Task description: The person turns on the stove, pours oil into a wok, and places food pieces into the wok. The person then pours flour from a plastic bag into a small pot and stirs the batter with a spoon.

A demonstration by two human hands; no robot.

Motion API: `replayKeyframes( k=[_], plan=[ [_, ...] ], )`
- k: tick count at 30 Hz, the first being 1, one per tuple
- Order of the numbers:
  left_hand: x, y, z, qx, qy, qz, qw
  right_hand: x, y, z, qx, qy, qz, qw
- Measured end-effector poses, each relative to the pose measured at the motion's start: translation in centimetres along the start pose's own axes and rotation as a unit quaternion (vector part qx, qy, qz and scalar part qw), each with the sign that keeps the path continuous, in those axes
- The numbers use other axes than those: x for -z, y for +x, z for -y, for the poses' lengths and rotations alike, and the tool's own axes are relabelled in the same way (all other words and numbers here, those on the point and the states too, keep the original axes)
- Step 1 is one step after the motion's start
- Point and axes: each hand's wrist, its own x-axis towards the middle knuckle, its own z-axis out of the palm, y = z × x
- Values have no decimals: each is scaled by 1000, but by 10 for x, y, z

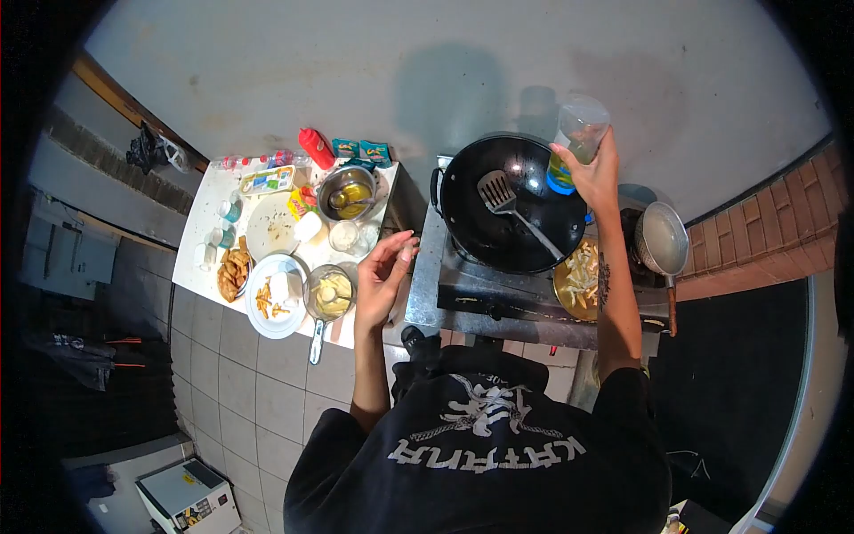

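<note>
My right hand (594, 171) is wrapped round a clear bottle (583, 129) with greenish contents. Its blue end (559, 175) points down over the right rim of a large black wok (463, 196). A slotted metal spatula (511, 205) lies inside the wok, its handle toward the lower right. My left hand (384, 274) is raised between the white table and the stove, its fingers apart and nothing in them. Below the wok's right side sits a yellow dish of pale strips (580, 283), partly behind my right arm.
On the white table (197, 209) stand a red bottle (316, 148), a metal pot (347, 192), a small pan (330, 294), a white plate (267, 327) and a pile of brown fried food (233, 272). A strainer-like pan (662, 238) stands at the stove's right. Brick edging (747, 231) runs beyond it.
</note>
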Motion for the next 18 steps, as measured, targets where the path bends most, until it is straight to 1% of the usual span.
replayKeyframes(
  k=[4,8,11,13,17,18],
  plan=[
    [-3,-1,-2,2,0,-6,1000,9,-1,-5,-18,5,10,1000],
    [-3,-1,2,-4,2,0,1000,12,-3,-11,-12,-4,12,1000],
    [-3,-2,2,-4,2,0,1000,12,-3,-16,0,31,4,1000],
    [-3,-3,1,-2,1,-3,1000,13,-4,-17,-18,47,15,999],
    [2,-5,1,-5,8,-1,1000,10,-4,-20,-30,47,23,998],
    [4,-6,2,-10,14,3,1000,9,-2,-20,-26,50,6,998]
  ],
)
